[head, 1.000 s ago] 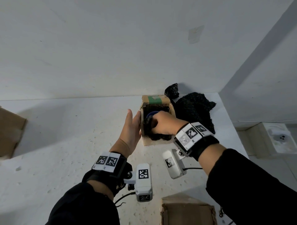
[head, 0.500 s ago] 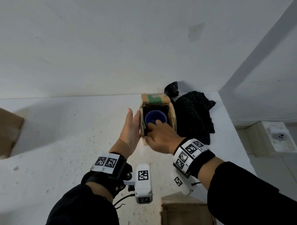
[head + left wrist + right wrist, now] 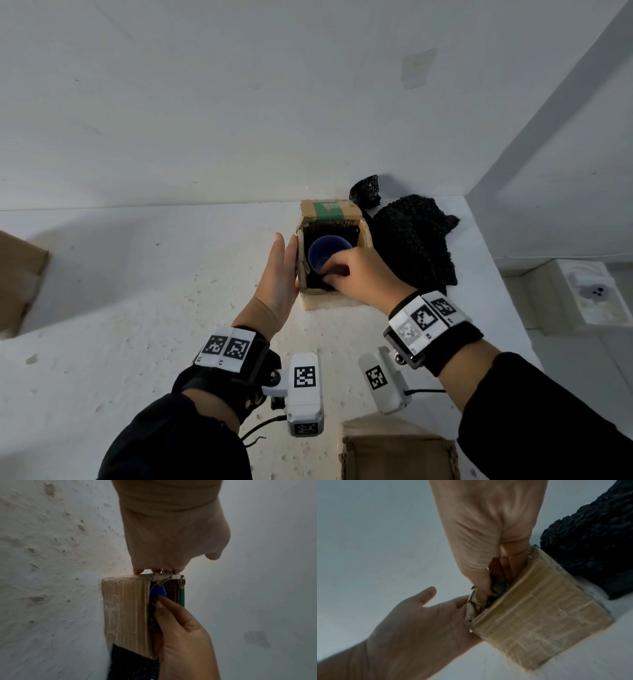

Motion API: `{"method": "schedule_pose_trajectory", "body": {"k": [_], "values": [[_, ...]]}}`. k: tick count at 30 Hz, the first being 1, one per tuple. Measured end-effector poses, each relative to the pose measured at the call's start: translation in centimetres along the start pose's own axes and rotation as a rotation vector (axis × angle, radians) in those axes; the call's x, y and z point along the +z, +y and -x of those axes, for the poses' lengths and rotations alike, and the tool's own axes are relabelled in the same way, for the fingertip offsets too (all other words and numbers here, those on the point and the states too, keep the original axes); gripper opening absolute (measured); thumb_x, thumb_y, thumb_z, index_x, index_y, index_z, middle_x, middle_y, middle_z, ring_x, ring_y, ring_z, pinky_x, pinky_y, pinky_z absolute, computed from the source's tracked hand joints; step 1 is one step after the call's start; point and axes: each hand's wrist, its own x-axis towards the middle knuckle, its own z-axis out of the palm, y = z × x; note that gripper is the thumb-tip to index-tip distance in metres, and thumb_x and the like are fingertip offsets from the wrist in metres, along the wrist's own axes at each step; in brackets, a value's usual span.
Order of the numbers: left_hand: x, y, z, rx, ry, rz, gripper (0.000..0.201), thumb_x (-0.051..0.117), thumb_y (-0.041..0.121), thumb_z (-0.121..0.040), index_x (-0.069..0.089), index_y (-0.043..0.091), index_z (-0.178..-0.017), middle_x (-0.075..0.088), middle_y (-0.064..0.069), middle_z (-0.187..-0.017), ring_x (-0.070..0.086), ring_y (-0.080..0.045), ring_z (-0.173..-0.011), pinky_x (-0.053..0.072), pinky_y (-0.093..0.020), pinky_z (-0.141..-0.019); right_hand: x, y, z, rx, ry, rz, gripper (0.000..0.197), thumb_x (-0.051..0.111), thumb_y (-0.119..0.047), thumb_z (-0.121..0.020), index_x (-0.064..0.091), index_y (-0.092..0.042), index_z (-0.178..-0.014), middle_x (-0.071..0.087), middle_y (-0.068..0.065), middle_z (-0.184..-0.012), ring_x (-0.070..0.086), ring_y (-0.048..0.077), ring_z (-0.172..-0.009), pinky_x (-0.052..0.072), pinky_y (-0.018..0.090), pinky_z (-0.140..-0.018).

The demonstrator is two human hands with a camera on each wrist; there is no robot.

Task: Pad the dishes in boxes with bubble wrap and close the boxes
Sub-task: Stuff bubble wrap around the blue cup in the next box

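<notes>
A small open cardboard box (image 3: pixel 325 301) stands on the white table near the back wall. A blue cup (image 3: pixel 325 251) sits inside it, with black bubble wrap (image 3: pixel 152 615) between cup and box wall. My left hand (image 3: pixel 284 260) lies flat against the box's left side, fingers straight. My right hand (image 3: pixel 339 274) reaches into the near side of the box, fingers curled down beside the cup. In the right wrist view its thumb and fingers pinch a dark bit of wrap (image 3: pixel 498 586) just inside the box (image 3: pixel 530 608) rim. The cup's lower part is hidden.
A heap of black bubble wrap (image 3: pixel 414 240) lies right of the box, with a small black piece (image 3: pixel 364 190) behind it. Another cardboard box (image 3: pixel 397 452) sits at the near edge, and cardboard (image 3: pixel 17 284) at far left. The table ends at the right.
My right hand has drawn back from over the box's middle to its near side, uncovering the blue cup's inside. The left hand stays against the box.
</notes>
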Motion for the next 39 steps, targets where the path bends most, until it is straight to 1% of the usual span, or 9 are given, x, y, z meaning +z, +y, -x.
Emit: {"method": "schedule_pose_trajectory", "body": {"k": [3,6,10,16,21,27,32,36,39], "values": [[-0.1,0.0,0.1,-0.041,0.004,0.019,0.070,0.025,0.069,-0.087,0.039,0.027,-0.142,0.052,0.003,-0.140,0.044,-0.013,-0.131,0.026,-0.039,-0.115,0.0,-1.4,0.5,0.109,-0.133,-0.015,0.045,0.036,-0.047,-0.098,0.066,-0.014,-0.101,0.065,0.006,-0.086,0.060,0.021,-0.086,0.043,0.029,-0.075],[0.4,0.2,0.0,-0.003,0.105,-0.007,0.073,0.027,0.063,-0.093,0.031,0.013,-0.146,0.039,-0.010,-0.149,0.037,-0.027,-0.137,0.026,-0.045,-0.116,-0.9,-2.9,0.2,0.244,-0.334,0.063,0.063,0.012,-0.059,-0.096,0.043,-0.025,-0.139,0.051,0.009,-0.135,0.045,0.028,-0.125,0.034,0.037,-0.102],[1.0,0.4,0.0,0.026,0.120,0.001,0.068,0.024,0.055,-0.097,0.032,0.007,-0.144,0.035,-0.016,-0.150,0.036,-0.031,-0.137,0.033,-0.043,-0.112,0.1,-3.7,-1.5,0.387,-0.483,0.037,0.079,0.013,-0.070,-0.089,0.018,-0.019,-0.150,0.019,0.009,-0.156,0.018,0.027,-0.143,0.013,0.040,-0.116],[0.2,0.3,0.2,-0.042,-0.011,0.037,0.068,0.016,0.066,-0.092,0.027,0.029,-0.148,0.042,0.004,-0.148,0.038,-0.011,-0.135,0.020,-0.041,-0.117,-2.5,-4.0,-2.6,0.207,-0.356,0.128,0.030,0.041,-0.026,-0.099,0.065,-0.012,-0.087,0.062,0.004,-0.091,0.056,0.017,-0.084,0.045,0.024,-0.074],[0.0,0.2,0.2,-0.062,0.005,0.060,0.074,0.029,0.070,-0.085,0.029,0.030,-0.148,0.043,0.005,-0.146,0.038,-0.011,-0.134,0.019,-0.040,-0.118,-1.0,-3.8,-2.3,0.230,-0.398,0.130,0.028,0.044,-0.023,-0.098,0.066,-0.006,-0.104,0.065,0.008,-0.099,0.054,0.021,-0.086,0.042,0.027,-0.069],[0.4,0.2,0.2,-0.044,0.063,0.019,0.073,0.023,0.066,-0.090,0.027,0.023,-0.149,0.036,-0.001,-0.151,0.036,-0.020,-0.138,0.020,-0.043,-0.118,-0.3,-5.0,-1.2,0.386,-0.483,-0.190,0.052,0.028,-0.039,-0.101,0.023,-0.016,-0.148,0.023,0.013,-0.153,0.020,0.027,-0.140,0.017,0.037,-0.111],[1.1,0.7,0.6,-0.012,0.167,-0.160,0.061,0.020,0.060,-0.096,0.041,0.025,-0.142,0.043,-0.001,-0.147,0.036,-0.021,-0.137,0.020,-0.046,-0.118,-1.1,-4.2,-1.6,0.307,-0.467,-0.132,0.042,0.037,-0.032,-0.098,0.048,-0.010,-0.132,0.046,0.012,-0.136,0.040,0.027,-0.126,0.030,0.034,-0.095],[2.4,1.1,0.5,0.077,0.224,-0.284,0.036,0.024,0.047,-0.101,0.053,0.037,-0.122,0.055,0.017,-0.120,0.049,0.005,-0.109,0.032,-0.012,-0.096,-3.4,-1.9,-1.2,0.118,-0.212,-0.200,0.023,0.046,-0.025,-0.095,0.067,-0.016,-0.100,0.068,0.005,-0.103,0.063,0.019,-0.096,0.053,0.034,-0.084],[4.2,1.8,0.0,0.261,0.329,-0.406,0.045,0.047,0.035,-0.096,0.038,0.028,-0.140,0.043,0.005,-0.136,0.044,-0.013,-0.127,0.038,-0.030,-0.104,-6.4,0.6,-0.3,0.073,-0.031,-0.271,0.018,0.048,-0.016,-0.095,0.065,-0.018,-0.099,0.071,-0.001,-0.092,0.067,0.010,-0.082,0.055,0.024,-0.069]]}}
